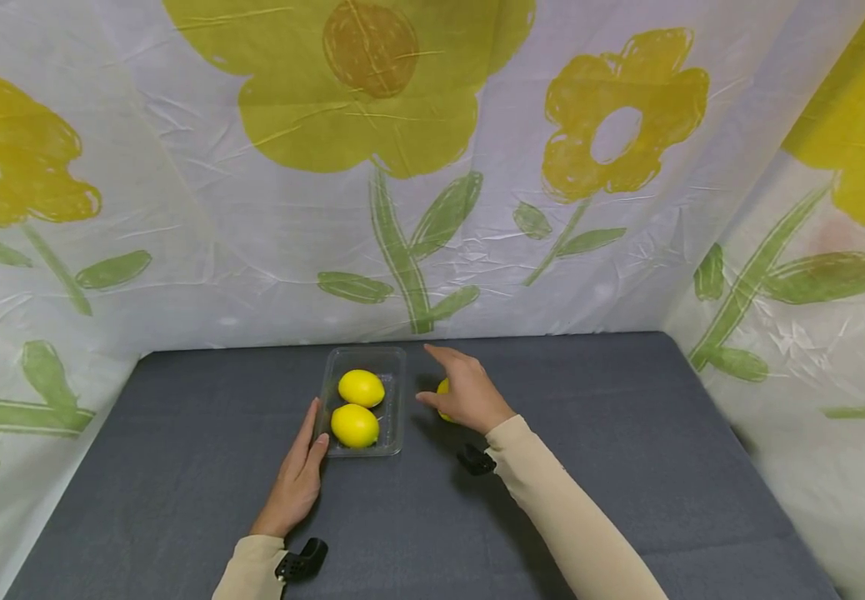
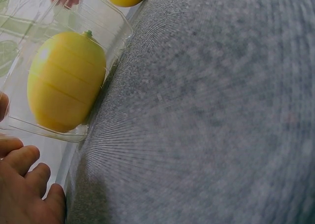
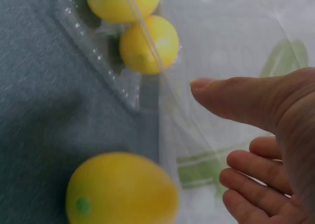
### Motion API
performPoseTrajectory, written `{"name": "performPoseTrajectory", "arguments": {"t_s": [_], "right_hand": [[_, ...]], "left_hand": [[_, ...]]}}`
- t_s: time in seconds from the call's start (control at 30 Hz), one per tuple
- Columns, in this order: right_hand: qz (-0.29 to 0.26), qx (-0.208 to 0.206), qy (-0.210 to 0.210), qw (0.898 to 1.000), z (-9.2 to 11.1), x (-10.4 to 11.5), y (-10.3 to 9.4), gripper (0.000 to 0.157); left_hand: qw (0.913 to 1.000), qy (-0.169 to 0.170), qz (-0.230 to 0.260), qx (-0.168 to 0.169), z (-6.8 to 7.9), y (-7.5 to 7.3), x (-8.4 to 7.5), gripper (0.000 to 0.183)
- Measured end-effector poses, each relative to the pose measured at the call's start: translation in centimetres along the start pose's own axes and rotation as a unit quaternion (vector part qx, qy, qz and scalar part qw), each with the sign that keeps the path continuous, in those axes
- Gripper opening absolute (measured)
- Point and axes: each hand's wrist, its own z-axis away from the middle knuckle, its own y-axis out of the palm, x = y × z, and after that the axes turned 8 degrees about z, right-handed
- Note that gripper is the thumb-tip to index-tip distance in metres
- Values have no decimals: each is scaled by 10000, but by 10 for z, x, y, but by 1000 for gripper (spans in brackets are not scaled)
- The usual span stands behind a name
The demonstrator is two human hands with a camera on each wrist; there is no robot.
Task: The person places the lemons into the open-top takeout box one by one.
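Observation:
A clear plastic tray [image 1: 391, 446] stands at the back middle of the table with two yellow lemons [image 1: 361, 388] in it, one behind the other. My left hand [image 1: 297, 479] holds the tray's left side near the front corner, thumb over the rim and fingers [image 2: 37, 177] along the outside. Right of the tray, my right hand [image 1: 470, 392] hovers with thumb and fingers spread apart. Below it a third lemon [image 3: 120, 189] lies on the cloth, mostly hidden by the hand in the head view. In the right wrist view, no finger touches this lemon.
A dark grey cloth [image 1: 177, 467] covers the table. Behind it hangs a white curtain [image 1: 252, 275] printed with yellow flowers, and another stretch of it runs along the right side. Black wrist cameras [image 1: 302, 560] sit on both forearms.

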Motion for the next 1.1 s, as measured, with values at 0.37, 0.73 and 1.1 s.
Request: {"name": "performPoseTrajectory", "arguments": {"t_s": [0.37,0.73,1.1], "right_hand": [[-108,-320,585,9977,28,-23,6,81],[-73,-392,888,9953,41,-32,14,86],[101,-504,976,9939,41,-36,23,76]], "left_hand": [[10000,-56,-51,-27,2,0,-2,62],[9999,-82,-113,-44,0,1,-1,61],[9998,-77,-166,-51,-1,-1,0,61]]}}
